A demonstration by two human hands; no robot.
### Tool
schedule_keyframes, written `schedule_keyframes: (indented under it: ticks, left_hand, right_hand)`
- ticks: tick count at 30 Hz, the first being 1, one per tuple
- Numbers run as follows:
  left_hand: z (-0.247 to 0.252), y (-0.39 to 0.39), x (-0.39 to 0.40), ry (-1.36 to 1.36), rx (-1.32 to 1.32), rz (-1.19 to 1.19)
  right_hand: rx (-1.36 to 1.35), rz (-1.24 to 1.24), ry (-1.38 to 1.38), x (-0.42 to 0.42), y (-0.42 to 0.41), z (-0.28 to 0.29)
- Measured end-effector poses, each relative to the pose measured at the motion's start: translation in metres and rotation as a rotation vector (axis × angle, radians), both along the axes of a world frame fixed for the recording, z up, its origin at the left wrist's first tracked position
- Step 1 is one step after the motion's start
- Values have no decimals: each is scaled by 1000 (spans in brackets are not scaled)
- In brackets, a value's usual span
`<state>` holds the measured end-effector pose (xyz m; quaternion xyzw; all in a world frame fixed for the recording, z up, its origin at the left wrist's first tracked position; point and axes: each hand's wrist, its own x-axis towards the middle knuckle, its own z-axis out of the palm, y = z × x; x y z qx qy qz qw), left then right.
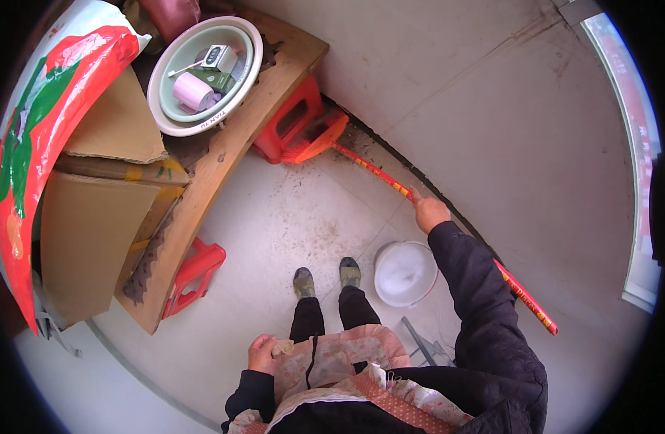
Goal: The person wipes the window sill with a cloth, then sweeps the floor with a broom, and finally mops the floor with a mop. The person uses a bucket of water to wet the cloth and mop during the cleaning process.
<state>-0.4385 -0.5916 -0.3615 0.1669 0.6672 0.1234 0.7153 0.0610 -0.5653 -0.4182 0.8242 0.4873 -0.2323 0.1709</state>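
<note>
My right hand (431, 212) grips the red handle of a broom (373, 171), the index finger laid along it. The broom's orange head (321, 138) rests on the floor in the corner, against a red plastic stool (278, 130). Dirt and crumbs (324, 233) lie scattered on the pale floor between the head and my feet. Low by my apron (311, 366), my left hand (263, 355) is closed around a small crumpled beige scrap (283, 348), perhaps cloth or paper.
A white bucket of suds (403, 274) stands beside my right foot, near metal legs (422, 344). The wooden table (218, 179) to the left carries nested basins (153, 103), an opened cardboard box (93, 238) and a glossy printed bag (66, 103). Another red stool (197, 276) sits below it.
</note>
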Motion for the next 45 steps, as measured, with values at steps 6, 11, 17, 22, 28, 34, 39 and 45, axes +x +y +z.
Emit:
schedule_keyframes:
  ticks: [6,11,17,22,28,34,39,45]
  left_hand:
    - [-3,5,0,-21,-20,56]
    - [-20,-8,-13,-20,-65,78]
    - [-4,1,-8,-20,-8,85]
    - [-4,6,-22,-22,-3,75]
    - [-17,2,-35,14,-4,32]
    - [-13,5,-46,10,3,-10]
    - [-20,7,-57,-6,95,-45]
    - [-16,10,-55,-18,68,29]
  right_hand:
    - [44,19,-97,12,52,-35]
    - [-50,-147,59,3,18,-60]
    - [-125,-232,201,-57,-50,-40]
    - [-29,-160,149,-65,-57,4]
    - [13,-315,88,-58,1,-64]
    - [57,-426,265,-111,-69,-98]
    - [2,-396,245,-121,-71,0]
    - [160,-558,202,-87,-47,-90]
